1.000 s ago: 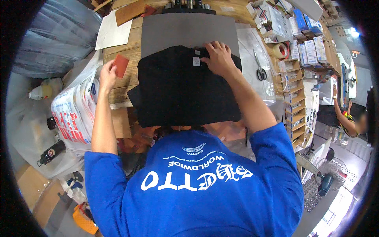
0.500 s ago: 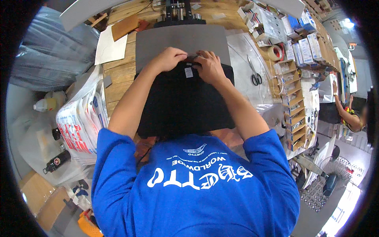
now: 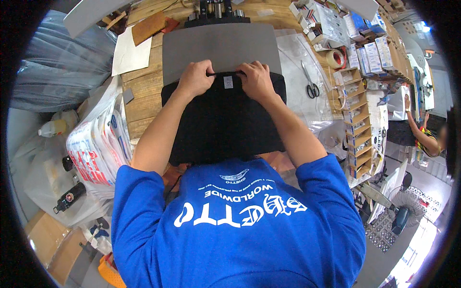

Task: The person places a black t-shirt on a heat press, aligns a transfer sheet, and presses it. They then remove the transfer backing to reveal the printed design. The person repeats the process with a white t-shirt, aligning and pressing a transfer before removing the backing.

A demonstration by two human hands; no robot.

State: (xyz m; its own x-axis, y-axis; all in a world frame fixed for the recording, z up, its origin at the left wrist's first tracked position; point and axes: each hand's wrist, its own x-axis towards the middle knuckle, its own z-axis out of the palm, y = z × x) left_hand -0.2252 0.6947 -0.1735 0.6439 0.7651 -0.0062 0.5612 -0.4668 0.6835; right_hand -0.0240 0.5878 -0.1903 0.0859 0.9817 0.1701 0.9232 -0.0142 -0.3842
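A black shirt (image 3: 223, 125) is spread over the near part of a flat grey platen (image 3: 221, 45) on the wooden workbench. A small white label (image 3: 228, 82) shows near the middle of its far edge. On the left of the label, my left hand (image 3: 197, 79) is closed, pinching the shirt's edge. My right hand (image 3: 257, 79) grips the same edge on the other side, fingers curled. Between both hands the edge runs nearly straight. The far half of the platen is bare, and the shirt's near end hangs toward my body.
Scissors (image 3: 312, 90) lie on clear plastic sheeting to the right, near a tape roll (image 3: 335, 58) and a divided cardboard rack (image 3: 359, 144). Black press hardware (image 3: 218, 14) stands behind the platen. Stacked plastic bags (image 3: 98, 151) sit left. A co-worker (image 3: 425, 139) is at far right.
My hands have moved apart, the left one outward and slightly toward me. The shirt's edge, bunched between my fingers before, is now stretched out, with the label lying flatter.
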